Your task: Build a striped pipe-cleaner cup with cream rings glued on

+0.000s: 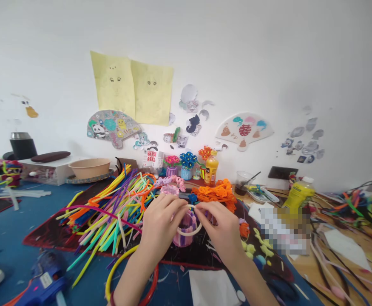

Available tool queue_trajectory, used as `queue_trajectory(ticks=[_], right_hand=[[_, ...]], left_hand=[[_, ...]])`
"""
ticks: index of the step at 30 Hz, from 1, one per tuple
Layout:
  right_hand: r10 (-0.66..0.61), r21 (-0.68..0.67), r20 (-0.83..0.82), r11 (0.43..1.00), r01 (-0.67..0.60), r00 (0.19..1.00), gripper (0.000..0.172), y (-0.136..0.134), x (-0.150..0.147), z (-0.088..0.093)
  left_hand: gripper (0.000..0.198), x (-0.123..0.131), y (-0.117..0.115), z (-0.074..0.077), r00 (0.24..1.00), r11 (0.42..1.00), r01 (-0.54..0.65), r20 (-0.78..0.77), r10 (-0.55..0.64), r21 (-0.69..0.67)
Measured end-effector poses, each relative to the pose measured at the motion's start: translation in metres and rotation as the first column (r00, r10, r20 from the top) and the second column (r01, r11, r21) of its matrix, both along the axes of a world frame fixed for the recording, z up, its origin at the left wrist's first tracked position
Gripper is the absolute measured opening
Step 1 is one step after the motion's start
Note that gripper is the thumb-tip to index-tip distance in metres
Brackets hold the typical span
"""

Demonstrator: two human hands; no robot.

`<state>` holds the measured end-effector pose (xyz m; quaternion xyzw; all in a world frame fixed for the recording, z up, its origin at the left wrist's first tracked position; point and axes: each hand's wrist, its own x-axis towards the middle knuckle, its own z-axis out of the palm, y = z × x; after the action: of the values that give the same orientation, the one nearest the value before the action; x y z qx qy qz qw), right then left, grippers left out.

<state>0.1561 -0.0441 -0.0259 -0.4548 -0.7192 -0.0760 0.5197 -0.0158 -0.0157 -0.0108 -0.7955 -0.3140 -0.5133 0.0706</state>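
A cream pipe cleaner [190,233] is curved into a loop between my two hands. My left hand [162,219] pinches one side of it at the top. From the other side, my right hand [220,225] pinches it close to the left fingertips. Whether the two ends are joined is hidden by my fingers. Just behind and below the loop stands a small pink and purple pot [183,241] made of pipe cleaners, partly covered by the hands. Orange pipe cleaner pieces [216,193] lie in a heap beyond my right hand.
Loose coloured pipe cleaners [109,216] spread over the dark mat to the left. A blue glue gun [44,276] lies at front left, and white paper [213,288] at the front. Behind stand blue pipe cleaner flowers [188,160] and an orange drink bottle [211,169]. Black scissors [279,285] lie front right.
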Motion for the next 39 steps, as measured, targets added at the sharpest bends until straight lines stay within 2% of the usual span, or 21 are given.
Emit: queue_trajectory(ticks=[9,19,27,35,39], right_hand=[[0.04,-0.008,0.01,0.999,-0.039,0.999,0.009,-0.006,0.0,0.006],[0.063,-0.052,-0.056,0.996,-0.066,0.996,0.009,-0.006,0.005,0.009],[0.064,-0.146,-0.172,0.985,-0.089,0.983,0.009,-0.008,0.004,0.013],[0.055,-0.291,-0.249,0.948,-0.128,0.967,0.002,-0.008,0.002,0.017],[0.066,-0.323,-0.304,0.931,-0.168,0.95,0.007,-0.009,0.002,0.019]], left_hand=[[0.013,0.003,-0.004,0.002,0.998,0.998,0.022,-0.064,-0.019,0.052],[0.012,0.006,-0.006,0.0,0.999,0.999,0.025,-0.033,-0.023,0.044],[0.011,0.007,-0.005,-0.002,0.998,0.999,0.045,-0.042,-0.045,0.017],[0.011,0.006,-0.005,-0.003,0.998,0.999,0.053,-0.02,-0.053,0.002],[0.01,0.006,-0.005,-0.003,0.998,0.998,0.069,-0.008,-0.069,0.001]])
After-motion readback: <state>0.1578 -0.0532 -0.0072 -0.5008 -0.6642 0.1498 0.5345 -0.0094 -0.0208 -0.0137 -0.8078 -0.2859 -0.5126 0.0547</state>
